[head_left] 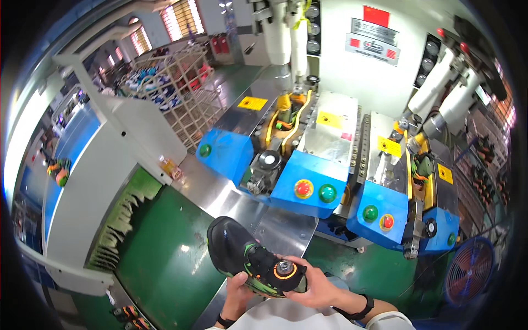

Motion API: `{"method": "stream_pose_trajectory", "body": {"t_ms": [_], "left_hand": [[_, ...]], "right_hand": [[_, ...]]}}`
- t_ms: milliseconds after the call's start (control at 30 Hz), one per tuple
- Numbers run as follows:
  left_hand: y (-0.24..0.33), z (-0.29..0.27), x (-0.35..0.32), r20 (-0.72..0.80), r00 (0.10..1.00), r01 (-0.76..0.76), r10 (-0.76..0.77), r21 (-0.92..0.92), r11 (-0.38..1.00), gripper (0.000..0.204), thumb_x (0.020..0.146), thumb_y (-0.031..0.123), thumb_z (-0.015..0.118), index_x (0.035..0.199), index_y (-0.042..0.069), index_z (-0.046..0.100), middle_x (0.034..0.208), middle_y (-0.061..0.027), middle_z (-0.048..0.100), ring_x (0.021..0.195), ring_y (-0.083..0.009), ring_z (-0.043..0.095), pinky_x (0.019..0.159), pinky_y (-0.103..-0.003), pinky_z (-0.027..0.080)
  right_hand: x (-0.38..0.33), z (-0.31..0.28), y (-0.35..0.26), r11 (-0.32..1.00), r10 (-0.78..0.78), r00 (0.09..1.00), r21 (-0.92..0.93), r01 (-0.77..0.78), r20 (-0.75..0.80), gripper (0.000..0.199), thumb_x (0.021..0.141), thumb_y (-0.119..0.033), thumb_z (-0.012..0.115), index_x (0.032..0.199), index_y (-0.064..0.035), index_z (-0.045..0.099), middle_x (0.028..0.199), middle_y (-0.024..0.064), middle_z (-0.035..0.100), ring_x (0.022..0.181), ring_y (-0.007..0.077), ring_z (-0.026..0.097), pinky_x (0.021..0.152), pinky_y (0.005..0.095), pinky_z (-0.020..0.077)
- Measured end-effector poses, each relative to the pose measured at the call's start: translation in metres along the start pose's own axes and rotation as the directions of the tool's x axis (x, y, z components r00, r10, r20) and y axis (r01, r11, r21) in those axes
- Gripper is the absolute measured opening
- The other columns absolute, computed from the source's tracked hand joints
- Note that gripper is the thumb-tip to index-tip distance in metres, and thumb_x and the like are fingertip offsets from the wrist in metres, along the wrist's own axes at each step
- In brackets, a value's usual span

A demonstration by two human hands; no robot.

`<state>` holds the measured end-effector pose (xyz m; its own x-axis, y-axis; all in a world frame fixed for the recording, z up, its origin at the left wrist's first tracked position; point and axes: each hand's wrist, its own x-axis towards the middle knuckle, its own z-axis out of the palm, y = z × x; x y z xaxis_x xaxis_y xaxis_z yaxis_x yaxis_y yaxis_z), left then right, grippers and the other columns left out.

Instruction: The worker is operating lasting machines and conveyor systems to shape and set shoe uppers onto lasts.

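A black shoe (227,248) with green and orange trim is in front of me, its rounded toe pointing away and to the left. An orange ring runs round its opening, where a grey metal piece shows. My left hand (238,294) grips the near left side, thumb up along the edge. My right hand (314,287) is closed round the heel end, with a dark band on that wrist. Fingers under the shoe are hidden. Just beyond the toe lies a steel shelf (283,228), below the blue-fronted machine.
The machine has blue housings (223,154) with a red button (303,188) and a green button (328,192); shoes sit in both stations. A conveyor cover (82,181) with a fringed curtain (124,220) stands left. A fan (467,270) is at right, a wire cage (187,99) behind.
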<state>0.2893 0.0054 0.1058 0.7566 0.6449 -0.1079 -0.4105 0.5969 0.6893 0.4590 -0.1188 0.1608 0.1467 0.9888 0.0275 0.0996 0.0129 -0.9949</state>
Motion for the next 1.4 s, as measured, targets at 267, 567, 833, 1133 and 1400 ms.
{"method": "stream_pose_trajectory", "body": {"t_ms": [267,567,833,1133,1400], "left_hand": [[-0.012,0.006,-0.003,-0.010,0.996,-0.090,0.090,-0.012,0.996,0.091,0.072,0.043,0.057,0.145,0.000,0.024,0.124,-0.0235,0.056,0.115,-0.0327,0.057,0.104,-0.043,0.043],[-0.039,0.059,0.011,-0.039,0.992,-0.115,0.120,0.112,0.987,0.062,0.083,0.021,0.060,0.136,-0.002,0.038,0.130,-0.0156,0.052,0.117,-0.0264,0.055,0.101,-0.042,0.045],[-0.027,0.082,0.124,-0.216,0.843,-0.420,0.493,0.309,0.853,0.062,0.089,0.013,0.059,0.140,-0.005,0.028,0.140,-0.0190,0.043,0.132,-0.0274,0.041,0.110,-0.037,0.031],[0.045,-0.002,0.494,-0.009,0.954,-0.004,0.300,0.999,0.042,0.098,0.067,0.024,0.069,0.145,-0.006,0.017,0.132,-0.0296,0.047,0.124,-0.0349,0.049,0.100,-0.035,0.041],[0.040,0.009,0.606,0.063,0.971,0.063,-0.229,0.861,0.504,0.039,0.060,-0.001,0.060,0.099,0.002,0.060,0.091,-0.0096,0.062,0.083,-0.0228,0.059,0.070,-0.034,0.049]], "right_hand": [[-0.021,-0.005,0.000,0.999,-0.052,0.997,0.008,0.052,0.055,0.079,0.077,-0.012,0.068,0.143,-0.0063,0.025,0.130,0.0219,0.051,0.118,0.0330,0.055,0.098,0.0380,0.0445],[-0.044,-0.055,0.020,0.994,0.077,0.994,0.088,-0.070,-0.081,0.074,0.077,-0.013,0.074,0.138,-0.0022,0.033,0.122,0.0116,0.056,0.114,0.0188,0.053,0.100,0.0326,0.0405],[-0.058,-0.126,0.060,0.841,0.333,0.911,0.515,-0.168,-0.245,0.067,0.071,-0.010,0.078,0.127,0.0020,0.043,0.116,0.0106,0.057,0.108,0.0187,0.056,0.095,0.0346,0.0449],[0.003,-0.140,0.030,0.926,0.345,0.814,0.311,-0.214,-0.467,0.062,0.067,-0.016,0.077,0.121,0.0026,0.052,0.111,0.0111,0.062,0.099,0.0213,0.059,0.091,0.0354,0.0461],[0.056,-0.136,-0.005,0.890,0.448,0.612,0.261,-0.373,-0.652,0.057,0.069,-0.011,0.073,0.120,0.0029,0.052,0.108,0.0101,0.062,0.096,0.0220,0.060,0.087,0.0346,0.0468]]}}
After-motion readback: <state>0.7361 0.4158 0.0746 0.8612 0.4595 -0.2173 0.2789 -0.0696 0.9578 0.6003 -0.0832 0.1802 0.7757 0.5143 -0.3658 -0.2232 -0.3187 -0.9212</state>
